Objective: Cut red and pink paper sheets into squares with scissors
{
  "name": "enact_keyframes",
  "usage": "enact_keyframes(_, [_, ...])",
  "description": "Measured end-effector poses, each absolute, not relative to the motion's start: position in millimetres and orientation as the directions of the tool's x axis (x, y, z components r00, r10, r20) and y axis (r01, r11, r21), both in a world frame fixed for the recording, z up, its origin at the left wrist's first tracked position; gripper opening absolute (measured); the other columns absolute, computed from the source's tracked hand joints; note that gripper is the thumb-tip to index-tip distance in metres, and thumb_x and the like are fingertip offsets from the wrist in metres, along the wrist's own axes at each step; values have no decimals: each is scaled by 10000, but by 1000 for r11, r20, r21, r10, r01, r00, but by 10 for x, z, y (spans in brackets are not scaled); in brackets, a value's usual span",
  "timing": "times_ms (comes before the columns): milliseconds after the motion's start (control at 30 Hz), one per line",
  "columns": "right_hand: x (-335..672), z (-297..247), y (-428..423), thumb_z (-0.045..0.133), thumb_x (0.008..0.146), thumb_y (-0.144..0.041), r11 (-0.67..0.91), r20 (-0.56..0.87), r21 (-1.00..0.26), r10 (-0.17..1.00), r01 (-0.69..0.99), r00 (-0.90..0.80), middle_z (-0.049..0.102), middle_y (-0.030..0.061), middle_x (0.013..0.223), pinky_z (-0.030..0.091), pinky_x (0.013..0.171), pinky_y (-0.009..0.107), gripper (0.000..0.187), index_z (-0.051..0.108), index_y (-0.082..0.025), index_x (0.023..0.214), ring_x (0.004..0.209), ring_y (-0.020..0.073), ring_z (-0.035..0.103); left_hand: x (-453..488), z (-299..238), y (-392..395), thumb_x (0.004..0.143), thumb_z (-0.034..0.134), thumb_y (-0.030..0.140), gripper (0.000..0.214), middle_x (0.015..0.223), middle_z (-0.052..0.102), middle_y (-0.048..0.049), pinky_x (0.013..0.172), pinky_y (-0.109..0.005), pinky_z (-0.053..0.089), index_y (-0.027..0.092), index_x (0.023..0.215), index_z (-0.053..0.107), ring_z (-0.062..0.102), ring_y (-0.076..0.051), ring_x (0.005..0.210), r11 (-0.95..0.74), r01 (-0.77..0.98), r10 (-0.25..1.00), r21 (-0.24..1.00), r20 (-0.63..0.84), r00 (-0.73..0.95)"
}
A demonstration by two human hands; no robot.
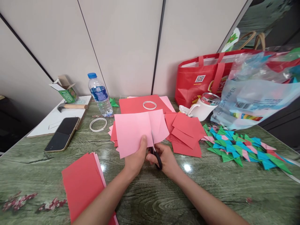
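A sheet of pink paper (132,131) is raised above the table, gripped at its lower edge by my left hand (137,157), thumb on top. My right hand (165,159) has its fingers through the black handles of a pair of scissors (157,157). The blades sit at a cut in the paper, along a crease that runs up to the top edge. To the right of the cut, the narrower strip of the sheet bends away. Cut red paper pieces (187,132) lie just right of the sheet, and more red and pink pieces show from under its left side.
Red and pink sheets (84,184) are stacked near my left forearm. Tape rolls (98,124), a phone (62,134), a hammer (72,106) and a water bottle (100,97) stand or lie left. Rightward are a white mug (202,107), bags (189,81) and folded paper pieces (236,147).
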State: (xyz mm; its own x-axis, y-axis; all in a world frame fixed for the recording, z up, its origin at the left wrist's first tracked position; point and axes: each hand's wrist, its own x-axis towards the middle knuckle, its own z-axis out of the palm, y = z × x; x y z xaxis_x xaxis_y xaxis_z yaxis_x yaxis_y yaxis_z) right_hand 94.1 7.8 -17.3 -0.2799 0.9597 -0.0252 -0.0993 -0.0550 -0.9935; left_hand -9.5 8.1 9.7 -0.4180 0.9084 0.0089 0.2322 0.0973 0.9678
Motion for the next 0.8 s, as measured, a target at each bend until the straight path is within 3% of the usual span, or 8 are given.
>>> enact_keyframes(167, [940,-186,80,697,575,-370,-84,-48,-990,956,-114,-291,497,-48,479,351,390,215,284,490,-181,622,401,91,421,-96,99,87,696,528,442,291,879,648,-54,892,-341,397,187,806,616,580,-216,887,106,243,912,964,3,-411])
enact_keyframes(467, [958,-246,105,708,573,-328,-4,48,-984,957,-180,-286,537,-27,574,364,466,212,297,530,-163,745,515,110,471,-69,90,72,692,543,400,403,1097,576,-91,1003,-316,273,152,1008,559,464,-207,1100,106,292,912,951,24,-410])
enact_keyframes(600, [967,-234,119,692,589,-346,1,56,-983,955,-185,-290,570,-6,610,372,479,224,334,542,-162,823,571,139,507,-49,89,55,715,514,389,409,1129,555,-105,998,-322,280,139,1036,548,463,-214,1099,124,292,922,948,-1,-388])
enact_keyframes(800, [956,-182,114,699,568,-339,-15,36,-983,961,-183,-272,577,-6,605,354,471,220,307,558,-151,765,544,122,477,-52,87,52,695,545,386,420,1143,542,-117,993,-330,286,137,1033,551,473,-228,1088,126,224,926,966,-34,-375])
